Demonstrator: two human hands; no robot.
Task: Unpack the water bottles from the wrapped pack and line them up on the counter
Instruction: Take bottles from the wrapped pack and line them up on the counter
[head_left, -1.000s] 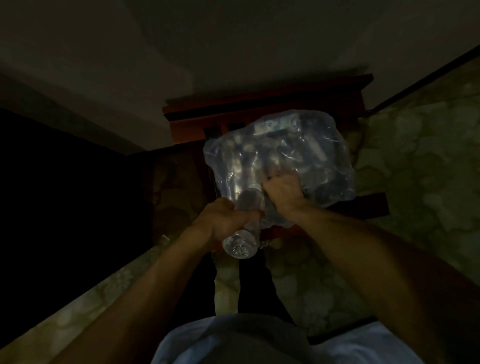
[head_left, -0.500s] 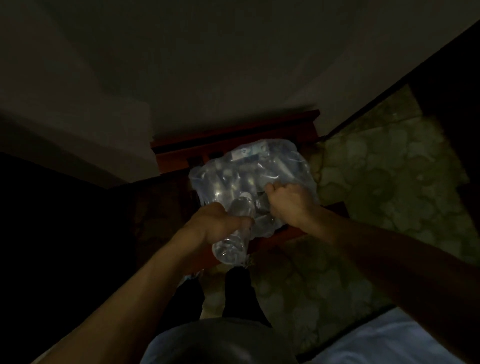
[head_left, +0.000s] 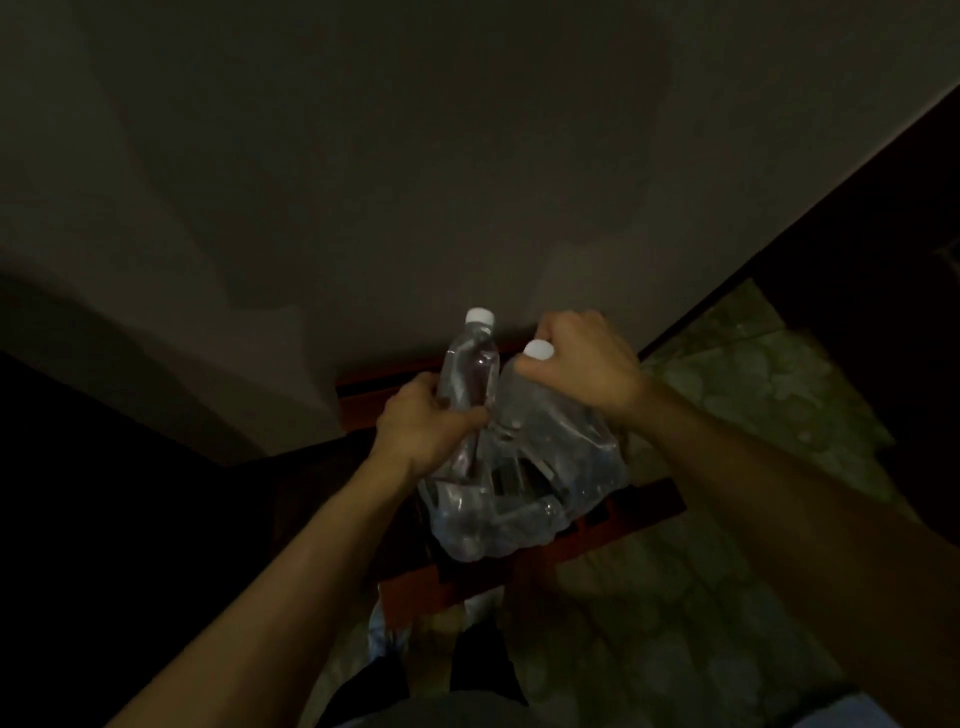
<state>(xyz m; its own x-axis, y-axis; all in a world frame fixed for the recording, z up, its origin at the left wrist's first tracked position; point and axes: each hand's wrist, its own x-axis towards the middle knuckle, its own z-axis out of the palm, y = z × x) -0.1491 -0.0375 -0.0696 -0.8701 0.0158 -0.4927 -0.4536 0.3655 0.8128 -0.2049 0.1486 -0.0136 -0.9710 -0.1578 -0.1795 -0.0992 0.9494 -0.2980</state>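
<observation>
The room is dim. A clear plastic-wrapped pack (head_left: 524, 499) of water bottles rests on a dark red wooden stand (head_left: 644, 512). My left hand (head_left: 423, 426) is closed around the body of a clear bottle (head_left: 467, 369) with a white cap, held upright and sticking up out of the wrap. My right hand (head_left: 582, 364) grips the top of a second bottle (head_left: 540, 395) just below its white cap; loose wrap still covers that bottle's body. Other bottles lie low inside the wrap, blurred.
A pale wall (head_left: 415, 182) rises straight behind the stand. Green patterned floor tiles (head_left: 727, 415) spread to the right and below. A dark area fills the left side. My legs and feet show at the bottom centre.
The bottle in my left hand has turned from base-toward-me to upright with its cap up. My right hand has shifted from the wrap to the top of a second bottle. The camera view has tilted up.
</observation>
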